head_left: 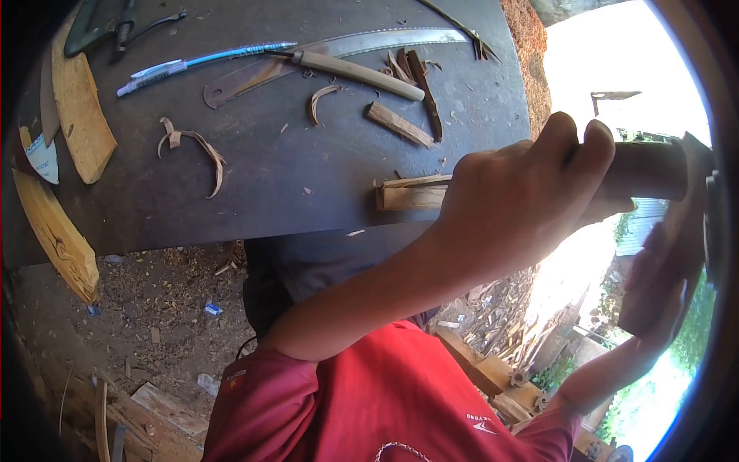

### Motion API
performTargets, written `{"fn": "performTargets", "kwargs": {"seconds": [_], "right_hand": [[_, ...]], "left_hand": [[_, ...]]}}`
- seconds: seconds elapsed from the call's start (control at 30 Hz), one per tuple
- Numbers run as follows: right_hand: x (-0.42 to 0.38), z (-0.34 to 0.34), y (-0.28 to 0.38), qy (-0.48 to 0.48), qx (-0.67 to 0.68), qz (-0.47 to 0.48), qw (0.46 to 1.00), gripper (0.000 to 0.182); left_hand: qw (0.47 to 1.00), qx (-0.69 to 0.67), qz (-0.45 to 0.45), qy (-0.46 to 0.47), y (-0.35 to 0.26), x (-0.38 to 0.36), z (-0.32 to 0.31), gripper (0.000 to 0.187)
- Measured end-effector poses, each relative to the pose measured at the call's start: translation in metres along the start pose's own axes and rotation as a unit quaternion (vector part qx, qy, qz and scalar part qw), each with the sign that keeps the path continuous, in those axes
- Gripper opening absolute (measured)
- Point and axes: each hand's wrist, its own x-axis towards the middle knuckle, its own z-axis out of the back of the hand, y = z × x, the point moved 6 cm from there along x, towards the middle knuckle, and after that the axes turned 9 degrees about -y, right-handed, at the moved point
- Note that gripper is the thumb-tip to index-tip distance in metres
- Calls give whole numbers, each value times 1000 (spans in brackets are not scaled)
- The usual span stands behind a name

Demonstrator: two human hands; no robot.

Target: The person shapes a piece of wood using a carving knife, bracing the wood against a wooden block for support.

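My left hand (523,181) is out to the right, past the table edge, its fingers closed around a dark brown wooden piece (643,171). That piece has a rounded section and a broader part near the right rim of the view, where it is dim and partly cut off. Lower down, my right hand (668,308) grips its broad lower part; some of those fingers are hidden or blurred. Below my left hand, a pale wooden block (408,199) lies at the table's front edge, its right end hidden behind the wrist.
On the dark table (269,177) lie a curved saw blade (369,40), a wooden-handled tool (358,75), a blue-and-white pen (208,57), wood strips (400,125) and curled shavings (208,154). Pale wood pieces (81,115) and a sandpaper scrap (43,159) are at left. Wood scraps litter the ground.
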Motion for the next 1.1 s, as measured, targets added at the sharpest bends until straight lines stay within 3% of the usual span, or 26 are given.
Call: {"fn": "performTargets", "kwargs": {"seconds": [0.23, 0.37, 0.4, 0.43, 0.5, 0.6, 0.63, 0.7, 0.77, 0.8, 0.87, 0.93, 1.0, 1.03, 1.1], "right_hand": [[-2, 12, 7, -7, -65, 31, 997, 62], [-12, 37, -26, -54, -255, 38, 965, 62], [-17, 34, -41, -48, -295, 29, 954, 62], [-34, -12, -59, -4, -265, 41, 963, 64], [-42, -18, -89, 11, -298, 63, 952, 71], [-57, -25, -117, 44, -380, -70, 921, 73], [-63, -36, -120, 33, -445, -136, 884, 71], [-71, -39, -130, 79, -533, -106, 836, 65], [-81, -51, -138, 141, -549, 60, 821, 55], [-86, -52, -140, 187, -588, 57, 785, 50], [-93, -48, -154, 221, -574, 55, 787, 45], [-103, -34, -167, 232, -601, 105, 757, 52], [-106, -29, -168, 210, -587, 67, 779, 61], [-100, -55, -156, 179, -558, 3, 810, 67], [-96, -59, -157, 166, -563, -39, 809, 82]], "left_hand": [[1000, -24, -13, 11, -1, -3, 4, 57], [999, -42, -28, 13, -3, 2, 7, 56], [999, -45, -16, 13, -4, 1, 9, 57], [999, -47, -8, 14, -6, 2, 10, 58], [998, -57, -17, 20, -8, 2, 12, 62], [997, -67, -44, 20, -11, -1, 14, 64], [996, -58, -54, 29, -11, -3, 14, 65], [996, -60, -61, 34, -12, -4, 15, 64], [994, -68, -74, 44, -14, -7, 15, 62], [993, -74, -81, 49, -14, -8, 17, 60], [990, -83, -94, 60, -17, -14, 18, 54], [989, -87, -103, 68, -19, -21, 21, 45], [987, -69, -125, 75, -22, -27, 25, 39], [985, -61, -139, 78, -23, -30, 25, 37], [982, -53, -166, 73, -25, -37, 26, 35]]}}
